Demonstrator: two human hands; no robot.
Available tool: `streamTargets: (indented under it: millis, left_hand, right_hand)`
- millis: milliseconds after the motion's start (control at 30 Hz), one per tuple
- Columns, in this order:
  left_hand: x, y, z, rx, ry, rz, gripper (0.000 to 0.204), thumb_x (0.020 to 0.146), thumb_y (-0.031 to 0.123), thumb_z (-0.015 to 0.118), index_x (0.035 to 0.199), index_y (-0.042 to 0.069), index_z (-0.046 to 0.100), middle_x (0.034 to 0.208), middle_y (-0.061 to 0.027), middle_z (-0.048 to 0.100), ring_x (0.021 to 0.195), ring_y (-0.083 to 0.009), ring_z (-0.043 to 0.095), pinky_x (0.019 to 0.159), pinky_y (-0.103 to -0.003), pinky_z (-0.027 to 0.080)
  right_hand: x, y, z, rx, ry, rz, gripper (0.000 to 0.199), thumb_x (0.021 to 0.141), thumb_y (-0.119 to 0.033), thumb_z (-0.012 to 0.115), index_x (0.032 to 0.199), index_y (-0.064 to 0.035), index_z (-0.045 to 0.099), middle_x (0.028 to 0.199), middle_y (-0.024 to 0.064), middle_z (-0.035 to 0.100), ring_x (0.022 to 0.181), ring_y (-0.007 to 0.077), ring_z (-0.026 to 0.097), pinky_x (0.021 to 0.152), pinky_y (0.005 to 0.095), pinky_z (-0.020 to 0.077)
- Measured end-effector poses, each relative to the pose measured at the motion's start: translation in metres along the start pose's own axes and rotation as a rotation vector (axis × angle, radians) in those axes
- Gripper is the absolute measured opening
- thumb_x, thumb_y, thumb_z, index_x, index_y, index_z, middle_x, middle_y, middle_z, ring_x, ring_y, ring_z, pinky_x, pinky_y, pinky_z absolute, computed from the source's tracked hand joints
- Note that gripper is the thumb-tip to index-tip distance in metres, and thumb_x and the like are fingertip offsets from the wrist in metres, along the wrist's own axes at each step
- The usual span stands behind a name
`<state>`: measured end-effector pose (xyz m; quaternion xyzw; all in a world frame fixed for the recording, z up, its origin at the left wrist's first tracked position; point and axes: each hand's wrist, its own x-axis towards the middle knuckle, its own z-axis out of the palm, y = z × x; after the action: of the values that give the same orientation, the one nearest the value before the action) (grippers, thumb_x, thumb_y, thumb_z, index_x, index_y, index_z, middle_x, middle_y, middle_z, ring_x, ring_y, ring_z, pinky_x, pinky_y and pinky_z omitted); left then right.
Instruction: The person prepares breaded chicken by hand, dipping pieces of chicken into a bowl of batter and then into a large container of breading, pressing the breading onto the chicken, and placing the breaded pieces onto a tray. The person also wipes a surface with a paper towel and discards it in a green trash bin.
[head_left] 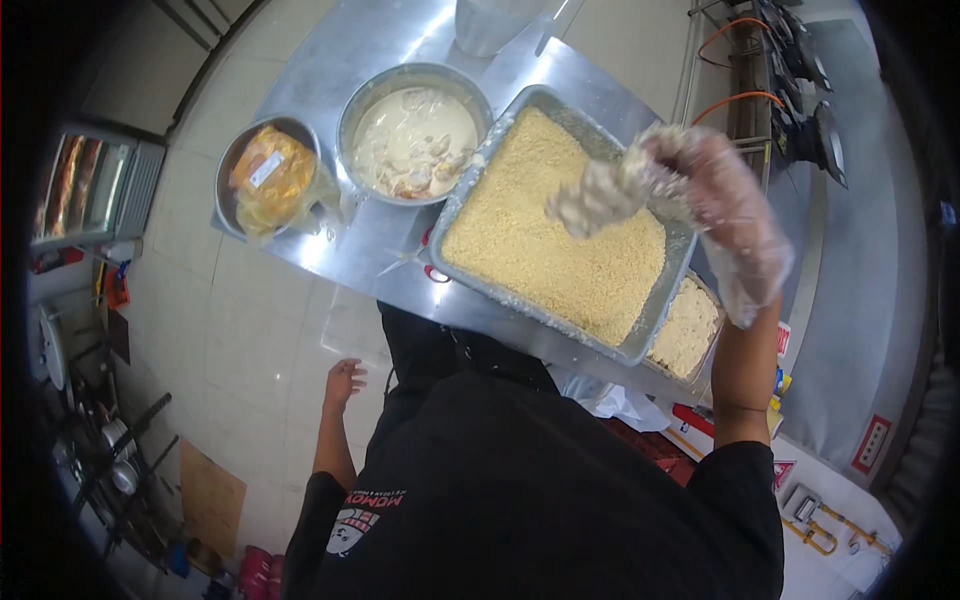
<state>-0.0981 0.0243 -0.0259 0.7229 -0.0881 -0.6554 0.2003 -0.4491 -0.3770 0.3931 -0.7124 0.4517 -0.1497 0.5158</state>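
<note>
My right hand (705, 180), in a clear plastic glove caked with crumbs, is raised over a grey tray (560, 325) of yellowish breadcrumbs (545, 215). Its fingers are closed on a crumb-coated piece of meat (597, 200), which hangs over the crumbs and is blurred by motion. Bare and away from the table, my left hand (345, 380) hangs at my left side with its fingers loosely apart and nothing in it. Left of the tray, a round metal bowl (345, 150) holds pale batter (415, 125) with pieces of meat in it.
A second metal bowl (228, 205) at the left holds an orange-yellow plastic bag (270, 180). Red-handled scissors (430, 258) lie by the tray. A container of coated pieces (688, 330) stands at the tray's right. A tall metal pot (490, 25) is at the far edge.
</note>
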Motion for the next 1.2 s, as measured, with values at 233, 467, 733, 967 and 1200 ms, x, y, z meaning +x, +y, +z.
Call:
streamTargets:
  millis: [233,467,733,967,1200]
  left_hand:
    - [-0.002,0.021,0.003,0.080,-0.031,0.016,0.029,0.092,0.027,0.041,0.108,0.007,0.056,0.085,-0.0074,0.065,0.060,-0.0146,0.060,0.052,-0.026,0.043]
    - [-0.009,0.038,-0.007,0.180,-0.037,-0.003,0.029,0.093,0.028,0.039,0.110,0.010,0.055,0.088,-0.0057,0.064,0.064,-0.0148,0.060,0.056,-0.027,0.044]
    - [-0.109,0.164,0.025,0.920,-0.113,0.289,0.027,0.087,0.027,0.051,0.097,0.004,0.062,0.073,-0.0108,0.065,0.076,-0.0241,0.064,0.067,-0.032,0.049]
    - [-0.199,0.318,0.250,0.742,-0.452,1.116,0.037,0.079,0.031,0.065,0.104,0.004,0.057,0.089,-0.0148,0.061,0.078,-0.0316,0.061,0.070,-0.037,0.048]
    - [-0.140,0.289,0.337,0.875,-0.611,1.336,0.010,0.081,0.013,0.054,0.085,0.004,0.053,0.077,-0.0187,0.057,0.077,-0.0386,0.056,0.066,-0.047,0.044]
  right_hand:
    - [-0.006,0.112,-0.028,-0.871,-0.020,0.207,0.023,0.083,-0.021,0.059,0.083,0.0021,0.061,0.074,0.0174,0.060,0.072,0.0269,0.060,0.069,0.0380,0.0471]
    - [-0.048,0.187,0.075,-1.059,-0.080,0.168,0.008,0.078,-0.011,0.052,0.081,-0.0052,0.058,0.069,0.0141,0.059,0.068,0.0278,0.061,0.067,0.0379,0.0501]
    - [-0.115,0.218,0.089,-0.286,0.279,0.418,0.043,0.090,-0.037,0.048,0.118,-0.0054,0.055,0.103,0.0165,0.062,0.095,0.0232,0.061,0.085,0.0340,0.0472]
    - [-0.054,0.236,0.113,1.404,1.076,-0.215,0.063,0.094,-0.046,0.033,0.142,-0.0067,0.019,0.141,0.0170,0.029,0.127,0.0288,0.035,0.106,0.0362,0.0281]
    - [-0.085,0.330,0.098,0.698,1.172,-0.163,0.062,0.089,-0.040,0.047,0.137,-0.0056,0.030,0.135,0.0146,0.039,0.124,0.0238,0.038,0.103,0.0336,0.0294]
